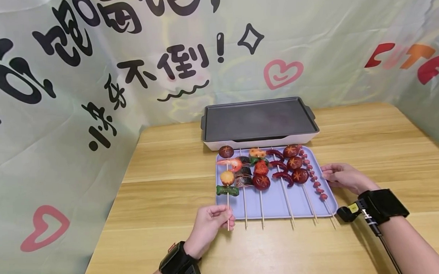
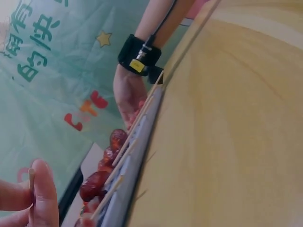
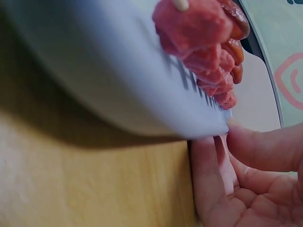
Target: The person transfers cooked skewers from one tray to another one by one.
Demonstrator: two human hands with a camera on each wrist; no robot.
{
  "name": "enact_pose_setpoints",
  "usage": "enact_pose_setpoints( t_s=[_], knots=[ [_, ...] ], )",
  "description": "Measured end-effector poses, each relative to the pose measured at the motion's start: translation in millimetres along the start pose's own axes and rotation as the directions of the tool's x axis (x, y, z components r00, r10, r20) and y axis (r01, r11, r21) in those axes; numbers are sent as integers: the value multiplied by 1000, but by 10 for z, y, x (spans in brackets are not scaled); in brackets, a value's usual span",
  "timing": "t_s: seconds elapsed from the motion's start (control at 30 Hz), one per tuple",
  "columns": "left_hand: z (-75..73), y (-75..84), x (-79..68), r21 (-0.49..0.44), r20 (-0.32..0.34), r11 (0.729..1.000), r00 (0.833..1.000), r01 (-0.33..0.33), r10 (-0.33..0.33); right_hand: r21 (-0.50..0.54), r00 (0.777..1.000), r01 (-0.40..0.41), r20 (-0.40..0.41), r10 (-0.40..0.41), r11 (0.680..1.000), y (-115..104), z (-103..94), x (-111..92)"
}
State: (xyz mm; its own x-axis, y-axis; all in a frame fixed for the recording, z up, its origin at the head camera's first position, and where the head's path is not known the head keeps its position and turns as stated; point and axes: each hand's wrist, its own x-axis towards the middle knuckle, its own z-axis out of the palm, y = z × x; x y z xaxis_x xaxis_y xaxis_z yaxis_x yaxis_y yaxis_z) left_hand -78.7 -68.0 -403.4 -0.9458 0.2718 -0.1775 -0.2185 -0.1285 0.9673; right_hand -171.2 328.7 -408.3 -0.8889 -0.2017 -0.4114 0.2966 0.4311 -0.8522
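Observation:
My left hand point(image 1: 208, 225) pinches the wooden stick of a food skewer point(image 1: 227, 178) between thumb and fingers, near its lower end. On that skewer sit a scored mushroom cap, a shrimp, a yellow ball and a green pepper piece. It is over the left edge of a lavender tray point(image 1: 276, 207); whether it touches the tray I cannot tell. My right hand point(image 1: 346, 177) holds the tray's right edge, with the thumb point(image 3: 260, 146) at the rim and fingers below. Several other skewers lie side by side on the tray, among them mushroom caps point(image 1: 294, 163) and small red meat pieces point(image 1: 317, 184).
Directly behind the tray stands a flat dark griddle point(image 1: 257, 119) with a pale base. Both stand on a wooden table point(image 1: 163, 195). A printed cloth point(image 1: 239, 80) hangs behind and along the sides. A black cable point(image 1: 386, 248) runs along the right forearm.

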Motion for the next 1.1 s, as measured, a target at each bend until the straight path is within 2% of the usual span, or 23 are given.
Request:
enact_pose_setpoints(
  t_s=[0.27,0.57,0.73,0.87,1.1],
  knots=[
    [-20,-90,46,25,-26,1000,1000,17,-16,-6,1000,0,2,0,1000,-3,9,3],
    [-60,-117,118,60,-54,997,998,41,-38,-4,1000,3,2,-3,1000,2,8,17],
    [-97,-100,150,147,-38,988,999,34,-28,-6,1000,0,0,0,1000,-5,-4,17],
    [-145,-95,183,271,11,963,1000,-13,10,-9,1000,-8,-1,8,1000,-7,-9,19],
    [-184,-43,213,465,102,881,994,-85,41,-5,1000,-1,-1,1,1000,14,-11,7]
  ],
)
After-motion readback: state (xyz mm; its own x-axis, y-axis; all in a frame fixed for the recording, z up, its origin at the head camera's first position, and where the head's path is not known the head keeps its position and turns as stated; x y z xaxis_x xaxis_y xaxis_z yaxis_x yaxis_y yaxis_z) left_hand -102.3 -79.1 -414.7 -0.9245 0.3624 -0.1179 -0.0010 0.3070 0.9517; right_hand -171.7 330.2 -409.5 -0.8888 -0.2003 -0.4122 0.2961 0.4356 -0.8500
